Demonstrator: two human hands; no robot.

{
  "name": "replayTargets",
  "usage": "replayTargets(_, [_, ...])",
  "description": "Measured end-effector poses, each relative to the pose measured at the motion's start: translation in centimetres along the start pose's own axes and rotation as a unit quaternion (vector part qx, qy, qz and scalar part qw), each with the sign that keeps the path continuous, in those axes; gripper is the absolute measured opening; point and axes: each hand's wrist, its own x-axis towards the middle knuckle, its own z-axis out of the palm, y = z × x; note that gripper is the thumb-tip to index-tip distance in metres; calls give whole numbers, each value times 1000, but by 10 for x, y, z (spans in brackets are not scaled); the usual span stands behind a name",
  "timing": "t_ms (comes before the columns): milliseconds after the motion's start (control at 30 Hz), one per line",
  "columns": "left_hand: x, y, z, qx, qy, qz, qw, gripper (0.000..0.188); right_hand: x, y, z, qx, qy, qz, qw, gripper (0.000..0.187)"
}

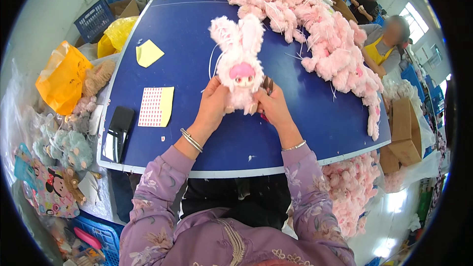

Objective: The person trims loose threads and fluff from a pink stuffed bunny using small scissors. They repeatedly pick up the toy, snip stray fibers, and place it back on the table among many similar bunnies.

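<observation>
A pale pink plush bunny doll with long upright ears, a pink forehead patch and a small molded face is held up over the blue table. My left hand grips its lower side, fingers closed on the fur. My right hand pinches the other lower side. A dark brown piece sticks up by the right fingers and a bit of red shows below them; I cannot make out what it is. A white string hangs beside the doll's left edge.
Many pink plush dolls lie heaped along the table's far and right sides. Left on the table are a sticker sheet, a yellow paper and a black phone. A person sits beyond the heap. A cardboard box stands right.
</observation>
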Motion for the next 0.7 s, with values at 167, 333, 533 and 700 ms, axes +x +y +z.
replayTargets(167, [-11,14,21,16,-30,-83,996,36,10,14,-6,-2,111,-48,993,14])
replayTargets(333, [-9,-7,10,227,-32,21,973,54,8,5,-3,-24,109,-4,994,21])
replayTargets(533, [-7,3,8,185,42,-20,982,53,3,1,3,39,74,15,996,31])
replayTargets(700, [-6,-2,8,70,48,30,996,54,7,8,-7,-28,48,19,998,31])
